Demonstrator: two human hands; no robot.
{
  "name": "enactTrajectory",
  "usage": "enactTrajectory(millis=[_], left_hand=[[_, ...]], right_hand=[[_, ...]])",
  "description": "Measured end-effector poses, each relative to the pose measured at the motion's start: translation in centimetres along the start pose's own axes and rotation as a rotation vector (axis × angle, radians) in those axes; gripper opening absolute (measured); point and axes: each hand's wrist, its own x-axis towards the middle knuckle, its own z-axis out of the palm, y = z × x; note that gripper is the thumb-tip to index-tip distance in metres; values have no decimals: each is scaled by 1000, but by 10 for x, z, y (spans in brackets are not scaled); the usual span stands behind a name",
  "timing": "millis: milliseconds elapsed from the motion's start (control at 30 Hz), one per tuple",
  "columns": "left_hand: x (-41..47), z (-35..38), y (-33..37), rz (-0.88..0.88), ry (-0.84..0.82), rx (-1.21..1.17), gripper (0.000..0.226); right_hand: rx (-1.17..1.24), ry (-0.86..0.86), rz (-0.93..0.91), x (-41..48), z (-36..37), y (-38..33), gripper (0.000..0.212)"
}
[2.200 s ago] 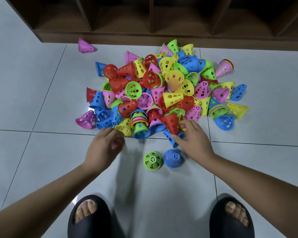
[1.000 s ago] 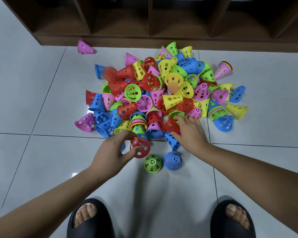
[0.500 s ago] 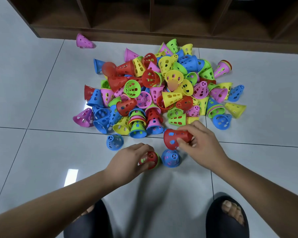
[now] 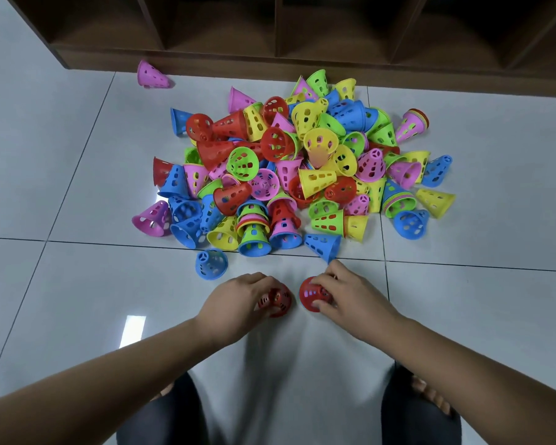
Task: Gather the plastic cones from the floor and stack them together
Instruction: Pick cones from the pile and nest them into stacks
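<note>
From the head camera, looking down at a grey tiled floor (image 4: 77, 284), the left hand (image 4: 238, 303) has its fingers curled over the top of a red cone (image 4: 276, 301), gripping it from above with the wide end down. The right hand (image 4: 347, 300) grips a second red cone (image 4: 308, 295) in the same way, fingers and thumb wrapped round its narrow end. The two red cones sit just beside each other with a small gap between them, low over the tile, and it is not clear whether they rest on it. Beyond the hands lies the big pile of cones (image 4: 302, 175) in red, yellow, green, blue and pink, most of them on their sides and some nested in short stacks. A blue cone (image 4: 212, 263) lies apart at the near left edge of the pile, near the left hand, and another blue cone on its side (image 4: 323, 245) lies just beyond the right hand's fingertips. One pink cone (image 4: 151, 75) lies well apart at the far left, close to the base of a dark wooden shelf unit (image 4: 302, 33). At the bottom edge two dark slippers (image 4: 421, 415) show, blurred
</note>
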Motion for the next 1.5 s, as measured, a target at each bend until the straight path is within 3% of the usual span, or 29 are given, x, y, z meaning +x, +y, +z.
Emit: enactTrajectory(millis=[167, 267, 433, 567, 767, 967, 1067, 1300, 1500], left_hand=[[-11, -15, -20, -75, 81, -57, 58], [-17, -30, -38, -105, 235, -11, 47], [-18, -51, -69, -180, 393, 161, 41], [-19, -53, -85, -264, 375, 168, 42], [-25, -45, -85, -368, 342, -40, 35], [-24, -40, -84, -388, 287, -58, 39], [-23, -46, -82, -387, 298, -54, 40], [-27, -74, -24, -251, 294, -109, 46], [-21, -69, 20, -34, 245, -58, 44]], right_hand=[[-18, 5, -3, 2, 1, 5, 47], [-20, 110, 44, 9, -9, 8, 55], [-182, 281, -26, 38, -16, 27, 35], [-299, 216, -51, 57, -15, 40, 42], [-410, 136, 23, 59, -8, 45, 39], [-336, -24, 122, 54, -9, 43, 66], [-348, -89, 167, 50, -9, 48, 60], [495, 157, 274, 26, -34, 33, 34], [724, 225, 201, -8, -37, -5, 29]])
